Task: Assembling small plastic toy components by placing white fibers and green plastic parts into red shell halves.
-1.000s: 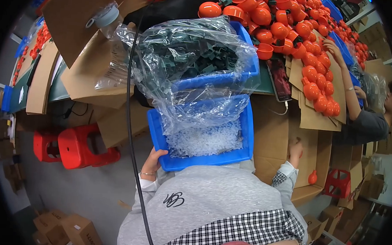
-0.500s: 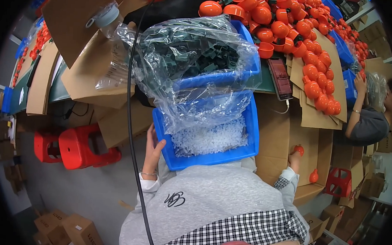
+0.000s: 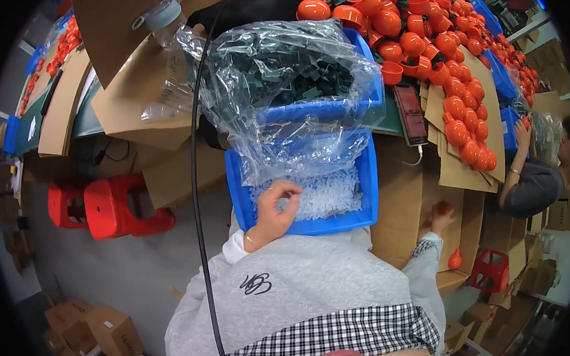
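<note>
A blue bin [image 3: 369,195] rests at my lap, holding many small translucent white plastic pieces [image 3: 329,196]. My left hand [image 3: 275,211] is over these pieces at the bin's near left part, fingers curled, thumb apart from them; nothing shows in its grasp. Out to the right, my right hand [image 3: 442,222] reaches into an open cardboard carton [image 3: 396,209]. A shiny orange round plastic piece [image 3: 445,208] is at its fingertips. Motion smears that hand, so whether it grips the piece is unclear. Another orange bulb-shaped piece [image 3: 455,258] lies lower in the carton.
Behind the lap bin, a second blue bin [image 3: 375,86] holds dark green plastic parts [image 3: 303,76] under clear film. Orange round pieces [image 3: 411,43] are heaped at the back right, beside a phone [image 3: 409,113]. A black cable [image 3: 195,141] hangs across the view. Red stools [image 3: 119,205] stand left; a co-worker [image 3: 536,181] sits right.
My left hand has left the lap bin's left edge and moved right, over the white pieces. My right hand, with the orange piece at its fingers, has shifted slightly right and farther into the carton.
</note>
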Tool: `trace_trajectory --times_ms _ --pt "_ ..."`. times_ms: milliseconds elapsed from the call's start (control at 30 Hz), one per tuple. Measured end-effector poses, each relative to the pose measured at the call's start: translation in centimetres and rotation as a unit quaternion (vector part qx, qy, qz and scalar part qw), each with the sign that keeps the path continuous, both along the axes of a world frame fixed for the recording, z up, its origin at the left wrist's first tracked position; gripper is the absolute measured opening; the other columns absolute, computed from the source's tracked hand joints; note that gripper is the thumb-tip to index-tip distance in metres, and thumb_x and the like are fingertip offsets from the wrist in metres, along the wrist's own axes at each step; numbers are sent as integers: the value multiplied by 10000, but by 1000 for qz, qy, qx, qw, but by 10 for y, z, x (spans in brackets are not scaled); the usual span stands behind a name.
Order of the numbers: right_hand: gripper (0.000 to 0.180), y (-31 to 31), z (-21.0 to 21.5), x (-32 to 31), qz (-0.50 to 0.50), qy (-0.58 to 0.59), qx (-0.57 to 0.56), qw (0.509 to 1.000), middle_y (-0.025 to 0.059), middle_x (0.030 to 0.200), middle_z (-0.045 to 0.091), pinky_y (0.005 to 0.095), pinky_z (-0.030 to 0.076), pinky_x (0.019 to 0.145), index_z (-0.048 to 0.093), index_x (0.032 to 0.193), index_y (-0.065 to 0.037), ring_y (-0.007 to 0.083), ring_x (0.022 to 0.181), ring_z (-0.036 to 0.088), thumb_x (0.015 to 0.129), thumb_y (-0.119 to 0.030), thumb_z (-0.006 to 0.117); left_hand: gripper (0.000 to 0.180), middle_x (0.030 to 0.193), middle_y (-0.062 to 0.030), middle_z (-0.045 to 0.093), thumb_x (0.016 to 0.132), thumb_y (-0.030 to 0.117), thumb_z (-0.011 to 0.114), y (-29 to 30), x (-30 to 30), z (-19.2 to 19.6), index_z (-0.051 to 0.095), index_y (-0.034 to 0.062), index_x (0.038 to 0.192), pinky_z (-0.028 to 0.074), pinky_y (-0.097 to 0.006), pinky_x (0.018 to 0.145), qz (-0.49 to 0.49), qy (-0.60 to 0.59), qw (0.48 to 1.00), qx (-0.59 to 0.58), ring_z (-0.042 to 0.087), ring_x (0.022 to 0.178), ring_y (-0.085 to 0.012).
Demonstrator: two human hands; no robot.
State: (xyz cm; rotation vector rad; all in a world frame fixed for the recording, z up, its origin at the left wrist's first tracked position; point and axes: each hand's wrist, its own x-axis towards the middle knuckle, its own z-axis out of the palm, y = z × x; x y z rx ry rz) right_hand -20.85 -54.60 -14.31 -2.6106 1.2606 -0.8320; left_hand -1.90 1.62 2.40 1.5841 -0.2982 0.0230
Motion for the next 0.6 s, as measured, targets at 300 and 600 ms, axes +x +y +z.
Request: trace_trajectory --times_ms 300,600 --pt "559 -17 -14 9 -71 106 -14 992 301 931 551 461 440 837 525 1196 -72 458 907 542 712 -288 704 99 824 -83 648 823 54 565 -2 -1 -11 620 1 885 481 -260 677 -83 122 988 39 618 744 -144" --pt "589 -34 15 11 45 297 36 953 174 1050 628 439 460 841 549 1194 -164 300 974 604 662 -306 760 105 859 -65 645 849 35 543 3 5 -14 611 -14 911 482 -245 717 -54 174 982 -44 612 799 -122"
